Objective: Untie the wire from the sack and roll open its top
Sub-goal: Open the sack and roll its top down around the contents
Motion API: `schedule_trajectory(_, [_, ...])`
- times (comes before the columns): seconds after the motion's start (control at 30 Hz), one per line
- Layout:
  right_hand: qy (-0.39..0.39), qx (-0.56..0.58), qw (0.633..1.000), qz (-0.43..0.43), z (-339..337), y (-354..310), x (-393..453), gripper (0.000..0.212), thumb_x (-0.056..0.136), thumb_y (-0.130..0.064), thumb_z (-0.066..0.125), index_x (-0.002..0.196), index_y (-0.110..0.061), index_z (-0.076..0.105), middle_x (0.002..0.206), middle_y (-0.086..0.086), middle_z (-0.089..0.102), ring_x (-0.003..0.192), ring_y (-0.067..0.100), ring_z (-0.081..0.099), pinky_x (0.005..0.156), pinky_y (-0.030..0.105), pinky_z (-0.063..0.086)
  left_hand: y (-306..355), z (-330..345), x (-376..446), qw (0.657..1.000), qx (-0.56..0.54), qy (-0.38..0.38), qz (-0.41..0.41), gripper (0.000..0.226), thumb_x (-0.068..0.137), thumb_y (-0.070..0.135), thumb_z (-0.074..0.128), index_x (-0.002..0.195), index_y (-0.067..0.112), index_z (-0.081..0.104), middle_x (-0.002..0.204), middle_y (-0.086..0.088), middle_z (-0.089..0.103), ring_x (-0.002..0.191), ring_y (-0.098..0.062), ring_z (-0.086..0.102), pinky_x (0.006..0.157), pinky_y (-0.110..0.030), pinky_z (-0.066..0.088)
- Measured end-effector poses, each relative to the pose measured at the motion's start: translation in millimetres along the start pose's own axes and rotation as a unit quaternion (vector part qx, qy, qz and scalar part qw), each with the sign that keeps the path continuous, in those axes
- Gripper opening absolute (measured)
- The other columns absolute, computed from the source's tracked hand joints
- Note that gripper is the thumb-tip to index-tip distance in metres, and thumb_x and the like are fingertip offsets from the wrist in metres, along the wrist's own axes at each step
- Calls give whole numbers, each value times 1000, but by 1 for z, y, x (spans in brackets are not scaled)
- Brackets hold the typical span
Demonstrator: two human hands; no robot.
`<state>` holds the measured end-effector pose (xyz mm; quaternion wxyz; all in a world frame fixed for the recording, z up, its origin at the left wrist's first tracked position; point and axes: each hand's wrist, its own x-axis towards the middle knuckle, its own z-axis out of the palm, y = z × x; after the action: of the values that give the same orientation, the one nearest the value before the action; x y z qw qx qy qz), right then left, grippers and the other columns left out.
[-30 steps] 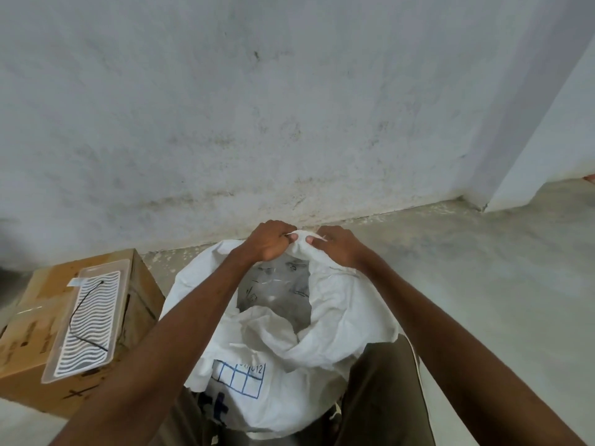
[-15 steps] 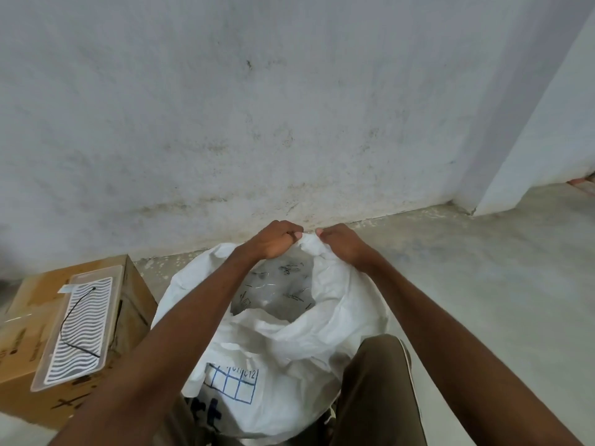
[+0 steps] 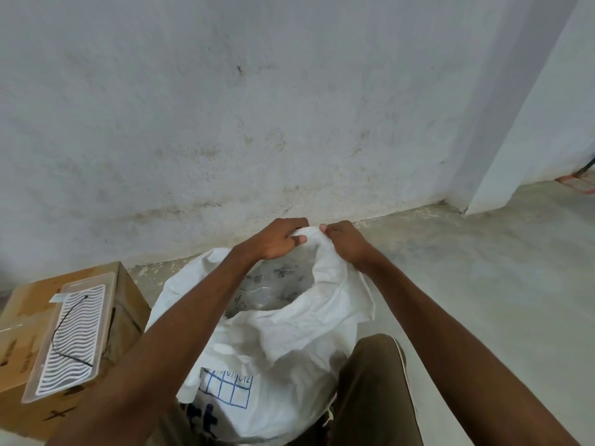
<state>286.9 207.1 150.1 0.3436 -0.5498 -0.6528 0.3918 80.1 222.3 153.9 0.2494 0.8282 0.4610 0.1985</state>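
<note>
the white sack (image 3: 283, 342) stands on the floor (image 3: 483, 284) between the person's knees, its mouth open. at its 12 o'clock rim, the left hand (image 3: 278, 241) and right hand (image 3: 346, 244) each pinch the bunched top edge, fingers curled, almost touching. the black wire (image 3: 66, 326) lies at 9 o'clock on a clear lid (image 3: 69, 339) atop a cardboard box (image 3: 127, 304).

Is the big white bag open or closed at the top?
Open. The sack gapes at its mouth, showing clear printed plastic inside, while the left hand and right hand grip its far rim.
</note>
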Motion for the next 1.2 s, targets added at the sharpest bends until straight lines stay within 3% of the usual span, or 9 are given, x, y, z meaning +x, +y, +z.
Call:
schedule_trajectory(0.1, [-16,24,999,18,0,-3,-8,44,101,-36,53,63,-15,58,66,1,59,66,13,50,65,29,39,2,0,2,1000,11,6,-25,24,96,17,51,79,34,53,84,8,64,78,-15,57,76,-41,46])
schedule_trajectory(0.23, [-46,-152,986,57,-3,1,-12,50,88,-60,63,79,-11,61,84,3,65,76,17,60,68,30,45,-2,-5,9,997,38,25,-60,17,92,17,50,77,20,57,85,-1,67,77,-20,57,76,-42,46])
schedule_trajectory(0.37, [-38,-189,978,77,-17,5,-16,44,88,-42,72,71,-4,57,71,9,60,65,17,52,63,30,42,2,-10,18,997,13,-19,-77,18,84,32,51,92,28,66,96,5,68,87,-16,59,82,-41,45])
schedule_trajectory(0.43, [4,-204,977,54,-24,5,-18,36,91,-35,69,97,0,64,93,13,66,81,20,56,73,33,46,13,-12,22,995,-18,-64,-71,30,86,43,56,113,41,67,120,10,67,106,-13,59,93,-37,45])
schedule_trajectory(0.53, [83,-157,984,18,-36,-9,-21,28,90,-21,68,113,-8,60,103,2,58,93,18,55,76,26,43,28,-16,31,994,-21,-97,-41,25,98,44,58,109,24,69,109,5,65,98,-13,57,87,-33,42])
schedule_trajectory(0.7, [168,-120,977,-45,-59,-29,-24,30,81,-13,78,108,-10,66,97,-2,64,89,13,61,57,5,38,41,-18,39,999,8,-12,31,22,99,41,61,112,24,67,108,1,62,96,-15,57,84,-29,44])
schedule_trajectory(0.83, [148,-168,974,-45,-71,-34,-34,33,78,-18,83,105,-7,69,96,2,61,88,17,60,56,8,39,46,-21,40,996,66,33,57,20,99,36,62,97,16,63,87,-1,65,77,-14,59,68,-30,43])
schedule_trajectory(1.0, [71,-291,953,-37,-82,-42,-50,36,73,-20,86,102,-8,70,105,7,62,98,22,59,64,23,45,55,-34,34,975,186,17,119,21,98,38,61,110,23,54,75,-2,66,62,-18,57,58,-31,40])
schedule_trajectory(1.2, [171,-342,924,13,-84,-58,-71,42,78,-31,84,107,-12,61,105,6,55,96,25,55,78,36,48,63,-35,28,944,281,48,165,15,102,35,54,113,27,58,81,2,58,72,-20,55,66,-37,46])
